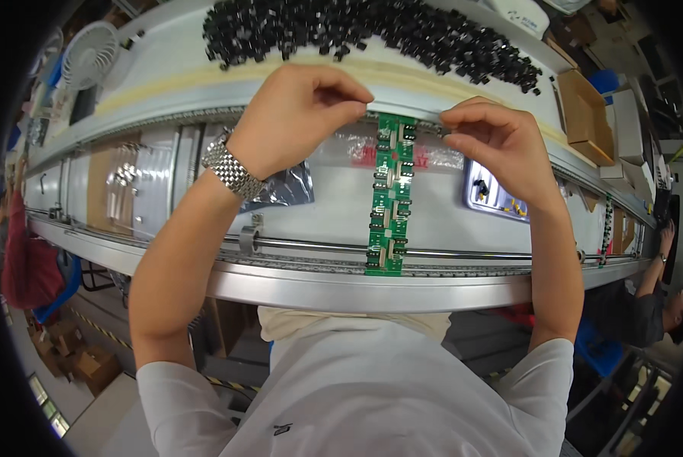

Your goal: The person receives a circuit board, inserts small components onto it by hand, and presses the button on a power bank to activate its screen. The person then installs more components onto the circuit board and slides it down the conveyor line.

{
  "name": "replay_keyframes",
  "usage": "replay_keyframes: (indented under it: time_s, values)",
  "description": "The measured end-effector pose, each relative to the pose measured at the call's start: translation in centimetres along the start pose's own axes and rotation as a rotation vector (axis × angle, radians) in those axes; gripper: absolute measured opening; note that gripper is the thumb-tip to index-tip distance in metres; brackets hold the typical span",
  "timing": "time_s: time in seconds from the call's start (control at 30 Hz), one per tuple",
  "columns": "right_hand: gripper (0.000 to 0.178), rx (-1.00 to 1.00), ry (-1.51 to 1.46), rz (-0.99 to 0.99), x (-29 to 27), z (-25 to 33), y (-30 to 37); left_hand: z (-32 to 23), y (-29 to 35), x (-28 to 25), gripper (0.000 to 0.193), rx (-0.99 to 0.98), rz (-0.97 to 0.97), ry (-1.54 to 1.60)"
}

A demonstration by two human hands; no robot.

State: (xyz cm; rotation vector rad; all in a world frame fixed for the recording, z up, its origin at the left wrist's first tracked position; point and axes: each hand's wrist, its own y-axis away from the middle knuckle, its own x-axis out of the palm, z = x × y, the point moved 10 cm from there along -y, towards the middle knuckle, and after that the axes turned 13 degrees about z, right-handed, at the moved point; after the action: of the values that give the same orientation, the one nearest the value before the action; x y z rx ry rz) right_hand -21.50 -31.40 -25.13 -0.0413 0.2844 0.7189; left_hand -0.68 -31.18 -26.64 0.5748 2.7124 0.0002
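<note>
Flanking the green circuit board [392, 196], the left hand [296, 110] is nearly pinching (contents unclear) and the right hand [509, 145] is holding its fingertips parted.

grey-white t-shirt [341, 388], silver link bracelet [233, 169]

the t-shirt has short, loose sleeves [178, 404], soft creases over the front and a small dark mark [282, 429] on the chest. the bracelet, of many small metal links, circles the left wrist. cream-coloured cloth [357, 321] shows past the hem.
</note>
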Motion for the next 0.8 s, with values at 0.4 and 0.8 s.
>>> replay_keyframes:
  time_s: [0.4, 0.8]
  values:
    - [0.016, -0.087, 0.442, -0.030, 3.5, -0.1, -0.6, -0.8, 0.1, 0.9, 0.016, 0.144, -0.039, -0.170]
    - [0.020, -0.084, 0.598, 0.009, 4.5, 0.1, -0.3, -1.6, -0.8, 1.4, 0.012, 0.185, 0.106, -0.307]
